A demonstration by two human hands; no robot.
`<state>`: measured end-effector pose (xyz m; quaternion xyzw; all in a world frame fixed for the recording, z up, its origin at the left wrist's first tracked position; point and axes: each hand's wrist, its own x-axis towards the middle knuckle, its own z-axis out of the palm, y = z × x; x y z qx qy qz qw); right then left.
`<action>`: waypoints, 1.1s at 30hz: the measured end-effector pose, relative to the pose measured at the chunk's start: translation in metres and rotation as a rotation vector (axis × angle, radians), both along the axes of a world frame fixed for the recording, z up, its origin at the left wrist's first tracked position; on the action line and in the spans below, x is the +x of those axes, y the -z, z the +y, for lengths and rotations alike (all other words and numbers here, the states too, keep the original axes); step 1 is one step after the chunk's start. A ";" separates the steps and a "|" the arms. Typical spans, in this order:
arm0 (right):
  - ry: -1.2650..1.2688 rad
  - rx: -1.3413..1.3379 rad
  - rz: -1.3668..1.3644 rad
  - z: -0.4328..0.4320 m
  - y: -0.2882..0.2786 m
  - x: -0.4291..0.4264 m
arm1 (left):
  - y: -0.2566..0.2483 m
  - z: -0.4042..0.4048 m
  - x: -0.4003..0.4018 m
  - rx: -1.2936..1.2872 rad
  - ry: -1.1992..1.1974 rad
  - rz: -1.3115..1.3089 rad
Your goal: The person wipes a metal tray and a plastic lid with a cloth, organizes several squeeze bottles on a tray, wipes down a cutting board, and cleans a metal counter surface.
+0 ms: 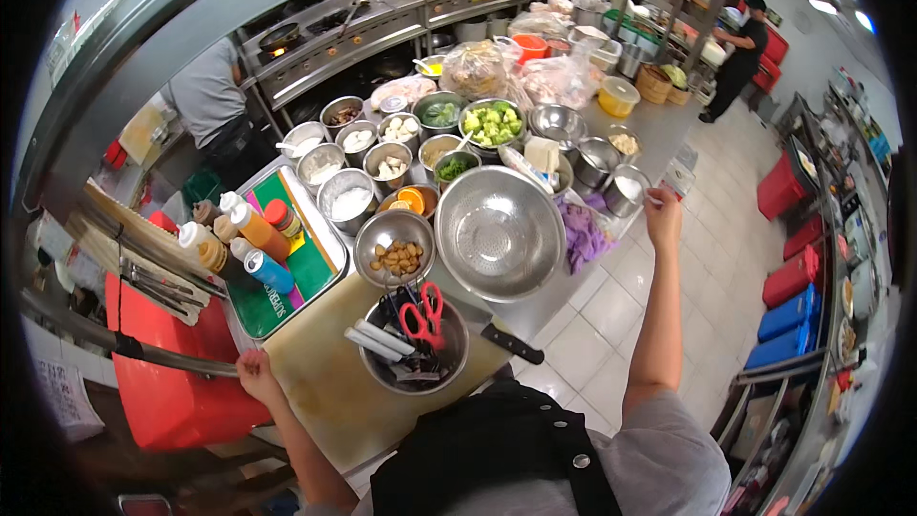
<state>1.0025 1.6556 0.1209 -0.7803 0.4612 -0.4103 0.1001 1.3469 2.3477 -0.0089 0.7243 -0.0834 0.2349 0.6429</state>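
My left hand (258, 376), fingers curled, is by the left corner of the yellowed cutting board (322, 401), at the end of a metal rail; whether it grips anything is unclear. Out to the right, my right hand (663, 218) has its fingertips together at the rim of a steel pot with white contents (627, 190); a hold on it cannot be made out. Between my arms are a steel bowl (458, 365) holding red-handled scissors (424, 319) and white-handled tools, a black-handled knife (512, 344), a large perforated steel bowl (500, 233) and a bowl of brown pieces (396, 254).
Squeeze bottles (261, 229) stand on a tray at the left. Pots of ingredients and a bowl of broccoli (491, 122) crowd the counter beyond. A purple cloth (584, 229) lies at its right edge. One person (208, 97) stands near the stoves, another (741, 50) at the far right.
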 end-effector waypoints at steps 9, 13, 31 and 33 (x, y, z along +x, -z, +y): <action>0.005 0.746 -0.397 -0.221 0.193 -0.047 | -0.006 -0.041 -0.110 0.063 -0.307 0.254; 0.204 0.646 0.003 -0.219 0.172 -0.024 | -0.016 -0.038 -0.152 0.087 -0.428 0.361; -0.270 -0.063 0.125 -0.076 -0.051 0.056 | -0.024 0.032 -0.162 0.560 -0.323 0.284; -0.383 0.019 0.107 -0.033 -0.087 0.093 | -0.028 0.035 -0.162 0.785 -0.210 0.248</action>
